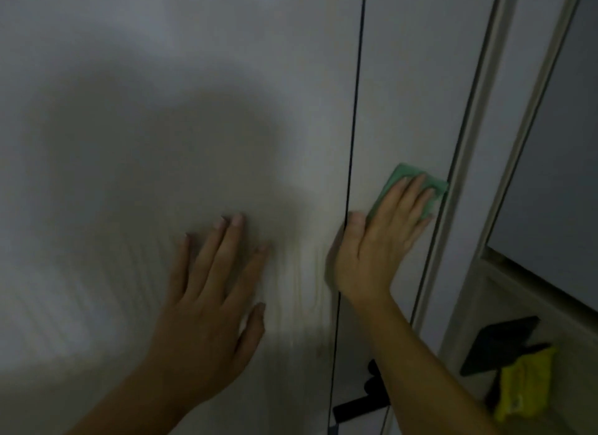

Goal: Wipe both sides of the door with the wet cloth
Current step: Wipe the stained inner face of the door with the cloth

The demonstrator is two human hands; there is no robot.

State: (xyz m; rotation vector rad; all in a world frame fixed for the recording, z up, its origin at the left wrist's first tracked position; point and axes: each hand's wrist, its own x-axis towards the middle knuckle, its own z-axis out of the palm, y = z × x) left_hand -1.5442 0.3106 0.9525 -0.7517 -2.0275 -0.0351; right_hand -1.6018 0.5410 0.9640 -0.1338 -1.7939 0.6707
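Observation:
A pale door (161, 111) fills most of the view, with a thin dark vertical line (351, 143) running down it. My left hand (210, 292) lies flat on the door with straight, spread fingers and holds nothing. My right hand (382, 237) presses a folded green cloth (394, 182) flat against the narrow strip of door right of the line. Its fingers are straight over the cloth and its thumb rests near the line. The cloth's far corner reaches the door's right edge.
A pale door frame (469, 175) runs diagonally at the right, with a grey wall panel (550, 191) beyond it. A black door handle (362, 405) sits below my right forearm. A black object (498, 344) and a yellow cloth (524, 386) are at the lower right.

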